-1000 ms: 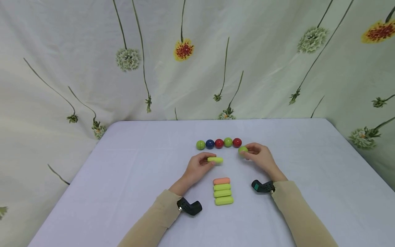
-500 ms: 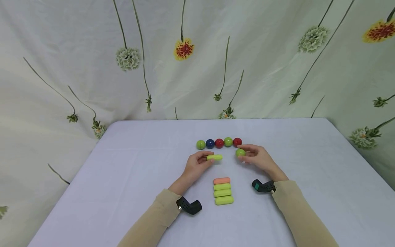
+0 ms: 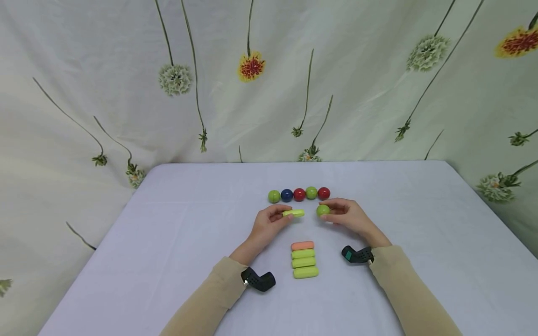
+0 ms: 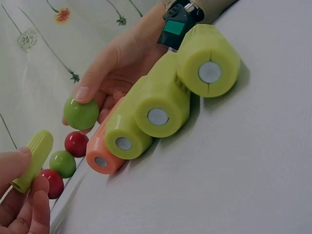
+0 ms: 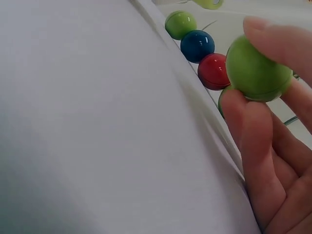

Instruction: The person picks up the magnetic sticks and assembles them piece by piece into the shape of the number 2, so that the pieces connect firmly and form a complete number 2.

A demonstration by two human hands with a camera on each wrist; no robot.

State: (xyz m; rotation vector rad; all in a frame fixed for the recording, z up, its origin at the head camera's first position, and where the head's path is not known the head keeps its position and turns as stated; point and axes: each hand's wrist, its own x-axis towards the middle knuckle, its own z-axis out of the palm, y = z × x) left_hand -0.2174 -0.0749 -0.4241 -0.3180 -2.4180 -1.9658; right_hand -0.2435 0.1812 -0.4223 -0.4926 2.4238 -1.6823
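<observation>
My left hand (image 3: 266, 226) pinches a yellow-green rod (image 4: 36, 158) between thumb and fingers, its hollow-looking end visible in the left wrist view. A glossy green ball (image 5: 256, 70) is held by my right hand (image 3: 350, 216), thumb on one side and fingertips on the other. Rod and ball are apart, with a small gap between them in the head view. Behind them runs a row of balls: green (image 3: 274, 196), blue (image 3: 286, 195), red (image 3: 299, 194), green (image 3: 311, 192) and red (image 3: 324, 193).
Between my forearms lies a column of rods with silvery round ends: an orange rod (image 3: 302, 245) at the far side, then yellow-green rods (image 3: 304, 262) nearer me. A white cloth covers the table (image 3: 189, 224). A flower-printed curtain (image 3: 357, 84) hangs behind it.
My right hand has brought the green ball left and slightly nearer to me, away from the row and closer to the rod. The rod has risen slightly in view and tilted a little.
</observation>
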